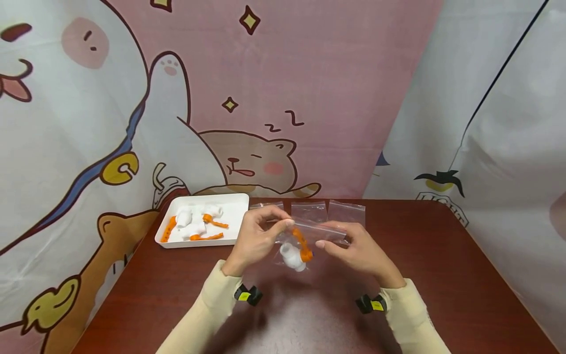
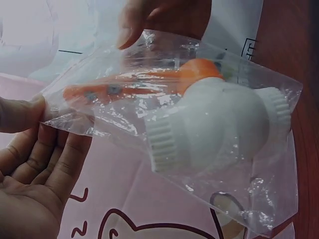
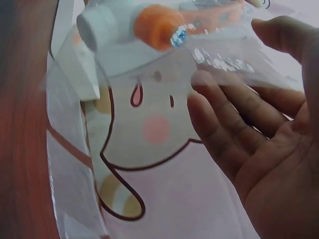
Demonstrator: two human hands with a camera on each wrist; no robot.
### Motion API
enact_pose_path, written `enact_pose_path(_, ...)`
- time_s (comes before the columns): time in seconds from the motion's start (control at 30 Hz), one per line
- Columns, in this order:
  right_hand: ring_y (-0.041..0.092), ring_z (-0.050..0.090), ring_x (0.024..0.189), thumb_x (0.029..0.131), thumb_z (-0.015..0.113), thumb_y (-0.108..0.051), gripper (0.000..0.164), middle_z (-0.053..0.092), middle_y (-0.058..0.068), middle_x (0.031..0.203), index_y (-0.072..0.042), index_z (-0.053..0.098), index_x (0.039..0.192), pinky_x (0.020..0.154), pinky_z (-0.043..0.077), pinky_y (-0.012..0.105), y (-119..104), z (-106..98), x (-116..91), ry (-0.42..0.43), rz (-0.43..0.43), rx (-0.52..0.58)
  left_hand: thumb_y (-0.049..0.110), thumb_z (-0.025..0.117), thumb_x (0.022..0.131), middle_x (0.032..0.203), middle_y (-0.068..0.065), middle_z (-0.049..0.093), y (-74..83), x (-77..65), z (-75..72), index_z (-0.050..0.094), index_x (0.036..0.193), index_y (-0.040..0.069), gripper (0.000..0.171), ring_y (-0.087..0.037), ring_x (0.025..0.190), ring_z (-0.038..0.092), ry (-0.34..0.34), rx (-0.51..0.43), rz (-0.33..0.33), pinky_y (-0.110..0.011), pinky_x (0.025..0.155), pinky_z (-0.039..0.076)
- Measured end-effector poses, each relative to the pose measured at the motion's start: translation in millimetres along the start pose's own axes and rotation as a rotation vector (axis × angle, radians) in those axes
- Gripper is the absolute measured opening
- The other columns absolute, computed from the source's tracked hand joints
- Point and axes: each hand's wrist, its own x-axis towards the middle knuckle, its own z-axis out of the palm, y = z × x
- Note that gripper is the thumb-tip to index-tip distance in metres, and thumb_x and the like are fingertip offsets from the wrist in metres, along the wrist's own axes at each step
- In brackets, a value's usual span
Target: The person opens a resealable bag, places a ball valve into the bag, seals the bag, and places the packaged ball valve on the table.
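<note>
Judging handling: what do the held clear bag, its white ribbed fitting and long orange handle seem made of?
Clear flat bag: thin, glossy plastic film, from creases and glints. White ribbed fitting: probably rigid plastic, smooth with crisp ridges. Long orange handle: likely plastic, mostly one colour; finish unclear through film.

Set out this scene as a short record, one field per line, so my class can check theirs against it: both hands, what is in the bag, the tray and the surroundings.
Left hand: pinches one end of the clear bag
Right hand: at the bag's opposite end, fingers loosely extended
Bag contents: white fitting and orange lever
Tray: white, on the person's left, holding three orange pieces and several white pieces
Other bags: three clear ones near the table's back edge
Backdrop: cloth with cartoon animals
</note>
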Motion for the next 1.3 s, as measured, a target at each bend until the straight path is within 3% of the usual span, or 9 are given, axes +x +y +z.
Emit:
enact_pose_path(0.13,0.018,0.066,0.098,0.087,0.067,-0.017,0.031,0.068,0.000,0.112,-0.011,0.064,0.118,0.081,0.054,0.034,2.8,7.5,2.6,-0.022,-0.002,0.108,0.001,0.067,0.084,0.082,-0.018,0.066,-4.5,0.6,1.2,0.066,0.085,-0.004,0.004,-0.029,0.070,0.063,-0.002,-0.022,0.007,-0.038,0.067,0.055)
enact_pose_path(0.27,0.015,0.064,0.103,0.089,0.064,-0.017,0.027,0.068,-0.006,0.114,-0.018,0.067,0.116,0.085,0.053,0.032,3.3,11.6,3.3,-0.022,0.014,0.116,0.003,0.067,0.085,0.082,-0.015,0.066,-19.9,0.6,1.7,0.067,0.086,-0.001,0.005,-0.028,0.071,0.064,0.004,-0.061,-0.006,-0.045,0.068,0.055)
enact_pose_path(0.47,0.022,0.068,0.087,0.092,0.060,-0.014,0.021,0.070,-0.002,0.105,-0.015,0.069,0.111,0.074,0.055,0.033,4.5,12.3,3.5,-0.009,0.019,0.079,0.007,0.068,0.085,0.085,-0.017,0.065,-35.2,-0.6,1.9,0.067,0.088,0.001,0.007,-0.037,0.073,0.065,-0.001,-0.138,-0.025,-0.044,0.069,0.056)
enact_pose_path(0.7,0.024,0.067,0.076,0.093,0.059,-0.015,0.018,0.072,0.003,0.091,-0.012,0.070,0.107,0.066,0.055,0.033,2.6,10.2,2.7,-0.005,0.042,0.035,0.008,0.066,0.086,0.090,-0.018,0.065,-39.5,-2.9,0.4,0.066,0.093,-0.001,0.010,-0.023,0.077,0.067,-0.018,-0.158,-0.081,-0.041,0.071,0.056)
enact_pose_path(0.87,0.019,0.061,0.067,0.092,0.060,-0.023,0.017,0.070,0.000,0.083,-0.018,0.071,0.105,0.055,0.050,0.026,4.4,8.5,0.1,0.036,0.109,-0.029,0.004,0.062,0.089,0.100,-0.024,0.064,-33.5,-3.5,-4.2,0.064,0.105,-0.004,0.019,-0.038,0.087,0.066,-0.057,-0.176,-0.122,-0.043,0.076,0.055)
enact_pose_path(0.97,0.015,0.060,0.070,0.091,0.061,-0.030,0.020,0.071,-0.004,0.092,-0.021,0.071,0.105,0.056,0.049,0.025,18.1,4.2,-2.7,0.067,0.148,-0.046,0.005,0.062,0.089,0.106,-0.022,0.064,-24.1,-3.5,-9.5,0.063,0.111,-0.003,0.023,-0.038,0.091,0.065,-0.071,-0.109,-0.128,-0.042,0.080,0.055)
enact_pose_path(1.1,0.012,0.059,0.075,0.090,0.062,-0.034,0.021,0.071,-0.007,0.097,-0.023,0.072,0.105,0.060,0.050,0.026,35.9,-7.3,-6.7,0.114,0.194,-0.057,0.011,0.064,0.089,0.109,-0.009,0.067,-23.0,-2.7,-23.2,0.066,0.111,0.008,0.022,-0.026,0.091,0.067,-0.056,0.041,-0.135,-0.038,0.081,0.054)
enact_pose_path(1.3,0.014,0.066,0.084,0.090,0.062,-0.036,0.027,0.072,-0.001,0.096,-0.019,0.070,0.108,0.070,0.055,0.028,47.0,-28.6,-16.3,0.140,0.272,-0.013,0.012,0.065,0.088,0.109,-0.010,0.067,-45.4,-4.1,-50.2,0.067,0.109,0.008,0.021,-0.025,0.091,0.066,-0.003,0.148,-0.126,-0.036,0.079,0.054)
